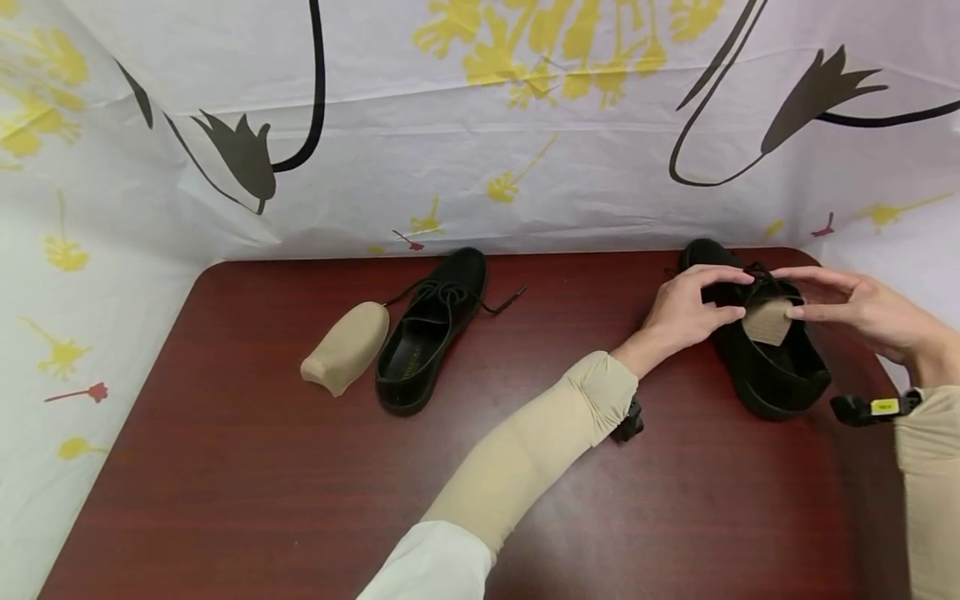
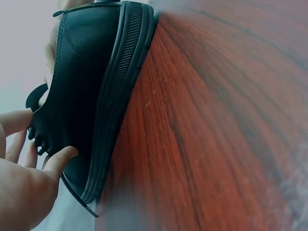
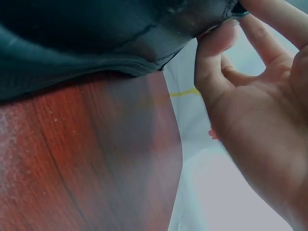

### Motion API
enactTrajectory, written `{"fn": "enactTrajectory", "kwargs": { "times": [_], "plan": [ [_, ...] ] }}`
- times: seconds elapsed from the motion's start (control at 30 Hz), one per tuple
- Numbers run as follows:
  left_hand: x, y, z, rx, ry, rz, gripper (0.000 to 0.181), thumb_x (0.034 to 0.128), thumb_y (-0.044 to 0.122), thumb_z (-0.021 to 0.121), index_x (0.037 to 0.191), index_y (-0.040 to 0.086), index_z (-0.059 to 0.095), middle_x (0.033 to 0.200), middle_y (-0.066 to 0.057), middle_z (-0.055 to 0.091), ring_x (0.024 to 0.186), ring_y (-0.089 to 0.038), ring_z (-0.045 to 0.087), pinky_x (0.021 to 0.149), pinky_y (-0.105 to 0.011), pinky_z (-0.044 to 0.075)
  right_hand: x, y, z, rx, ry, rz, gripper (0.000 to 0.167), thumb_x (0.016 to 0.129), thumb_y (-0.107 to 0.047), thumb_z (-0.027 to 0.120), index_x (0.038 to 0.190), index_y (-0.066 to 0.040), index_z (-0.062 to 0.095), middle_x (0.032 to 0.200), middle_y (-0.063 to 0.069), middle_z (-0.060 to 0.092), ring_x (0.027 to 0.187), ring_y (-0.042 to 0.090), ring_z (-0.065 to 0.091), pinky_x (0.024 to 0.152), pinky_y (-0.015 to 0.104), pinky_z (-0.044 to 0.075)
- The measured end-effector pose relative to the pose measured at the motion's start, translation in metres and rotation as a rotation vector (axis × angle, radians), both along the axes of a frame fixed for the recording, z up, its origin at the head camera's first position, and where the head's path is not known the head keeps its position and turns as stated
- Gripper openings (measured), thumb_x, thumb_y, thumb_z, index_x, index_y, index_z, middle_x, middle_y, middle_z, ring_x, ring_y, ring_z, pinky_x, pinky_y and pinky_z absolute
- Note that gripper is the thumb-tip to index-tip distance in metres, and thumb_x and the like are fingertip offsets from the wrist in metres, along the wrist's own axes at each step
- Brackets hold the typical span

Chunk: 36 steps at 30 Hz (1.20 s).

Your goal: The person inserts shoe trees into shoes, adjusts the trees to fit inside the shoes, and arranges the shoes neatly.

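Observation:
At the right of the table a black lace-up shoe (image 1: 772,383) stands with its toe toward the back. A beige piece (image 1: 767,321) shows inside its opening. My left hand (image 1: 686,308) grips the shoe's left side near the laces; in the left wrist view its thumb (image 2: 65,156) lies against the black upper (image 2: 79,96). On the other side my right hand (image 1: 870,312) pinches the upper's edge, thumb and fingers meeting at the opening in the right wrist view. The front of the beige piece is hidden inside the shoe.
A second black lace-up shoe (image 1: 427,333) lies left of centre, laces loose. Beside it rests a beige rounded shoe insert (image 1: 348,346). The dark red table (image 1: 300,500) ends at a white printed cloth (image 1: 480,167) at the back.

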State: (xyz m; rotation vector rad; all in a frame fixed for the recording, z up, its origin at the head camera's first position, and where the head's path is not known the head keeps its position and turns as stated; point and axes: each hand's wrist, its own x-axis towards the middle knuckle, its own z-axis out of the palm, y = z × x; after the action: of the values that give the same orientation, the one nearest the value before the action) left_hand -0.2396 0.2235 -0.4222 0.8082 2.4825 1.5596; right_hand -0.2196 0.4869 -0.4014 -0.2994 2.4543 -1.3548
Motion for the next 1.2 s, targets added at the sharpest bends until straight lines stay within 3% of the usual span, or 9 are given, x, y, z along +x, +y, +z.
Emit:
{"fn": "enactTrajectory", "kwargs": {
  "times": [0.1, 0.2, 0.4, 0.53, 0.73, 0.83, 0.97, 1.2],
  "plan": [
    [0.001, -0.001, -0.001, 0.037, -0.063, -0.02, 0.039, 0.0868, 0.019, 0.079, 0.124, 0.028, 0.07, 0.133, 0.02, 0.054, 0.115, 0.017, 0.043, 0.083, -0.002, 0.041, 0.002, -0.002, 0.0, 0.01, 0.024, -0.002, 0.058, 0.098, 0.004, 0.056, 0.152, -0.008, 0.038, 0.142, -0.009, 0.048, 0.118, -0.008, 0.05, 0.084, 0.01, 0.045],
    [0.002, -0.004, -0.002, 0.046, -0.078, -0.031, 0.04, 0.0869, 0.018, 0.078, 0.125, 0.027, 0.069, 0.135, 0.021, 0.052, 0.118, 0.018, 0.041, 0.086, -0.004, 0.042, 0.004, -0.004, -0.001, -0.019, 0.037, 0.007, 0.058, 0.098, 0.006, 0.054, 0.152, -0.006, 0.038, 0.139, -0.011, 0.052, 0.116, -0.006, 0.054, 0.084, 0.012, 0.046],
    [0.001, -0.01, -0.005, 0.032, -0.01, -0.05, 0.042, 0.087, 0.027, 0.079, 0.127, 0.029, 0.067, 0.139, 0.021, 0.051, 0.122, 0.018, 0.038, 0.09, -0.005, 0.04, 0.004, -0.007, -0.004, -0.068, 0.067, 0.004, 0.057, 0.101, 0.008, 0.046, 0.154, -0.01, 0.037, 0.148, -0.009, 0.042, 0.124, -0.008, 0.044, 0.087, 0.009, 0.04],
    [-0.001, -0.015, -0.006, 0.011, 0.045, -0.052, 0.046, 0.0858, 0.033, 0.079, 0.13, 0.03, 0.066, 0.142, 0.021, 0.05, 0.126, 0.019, 0.034, 0.095, -0.005, 0.034, 0.004, -0.013, 0.0, -0.067, 0.092, -0.045, 0.053, 0.103, 0.0, 0.045, 0.154, -0.011, 0.036, 0.147, -0.011, 0.046, 0.127, -0.008, 0.043, 0.09, 0.009, 0.035],
    [-0.006, -0.026, -0.004, -0.031, 0.062, -0.044, 0.06, 0.0826, 0.04, 0.081, 0.138, 0.032, 0.059, 0.144, 0.021, 0.047, 0.129, 0.018, 0.032, 0.101, -0.004, 0.026, 0.009, -0.027, 0.011, 0.027, 0.1, -0.168, 0.054, 0.105, -0.017, 0.05, 0.156, -0.025, 0.035, 0.148, -0.016, 0.043, 0.134, -0.007, 0.033, 0.094, 0.005, 0.026],
    [-0.008, -0.032, -0.002, -0.022, 0.049, -0.032, 0.063, 0.0818, 0.041, 0.082, 0.139, 0.033, 0.058, 0.144, 0.023, 0.045, 0.128, 0.018, 0.032, 0.101, -0.005, 0.026, 0.009, -0.034, 0.016, 0.075, 0.096, -0.185, 0.055, 0.104, -0.023, 0.052, 0.156, -0.031, 0.033, 0.153, -0.016, 0.037, 0.138, -0.004, 0.025, 0.093, 0.002, 0.023],
    [-0.009, -0.039, -0.001, -0.012, 0.049, -0.042, 0.063, 0.0823, 0.04, 0.081, 0.14, 0.031, 0.058, 0.145, 0.023, 0.045, 0.129, 0.017, 0.032, 0.102, -0.005, 0.026, 0.01, -0.041, 0.021, 0.099, 0.109, -0.187, 0.056, 0.104, -0.024, 0.052, 0.156, -0.031, 0.033, 0.153, -0.016, 0.036, 0.138, -0.004, 0.024, 0.09, 0.0, 0.022],
    [-0.011, -0.047, 0.005, -0.011, 0.065, -0.072, 0.064, 0.0831, 0.039, 0.081, 0.141, 0.03, 0.056, 0.146, 0.022, 0.043, 0.13, 0.016, 0.032, 0.102, -0.006, 0.027, 0.011, -0.051, 0.027, 0.098, 0.177, -0.14, 0.054, 0.102, -0.016, 0.055, 0.153, -0.025, 0.04, 0.146, -0.016, 0.042, 0.13, -0.006, 0.036, 0.09, 0.003, 0.027]
  ]
}}
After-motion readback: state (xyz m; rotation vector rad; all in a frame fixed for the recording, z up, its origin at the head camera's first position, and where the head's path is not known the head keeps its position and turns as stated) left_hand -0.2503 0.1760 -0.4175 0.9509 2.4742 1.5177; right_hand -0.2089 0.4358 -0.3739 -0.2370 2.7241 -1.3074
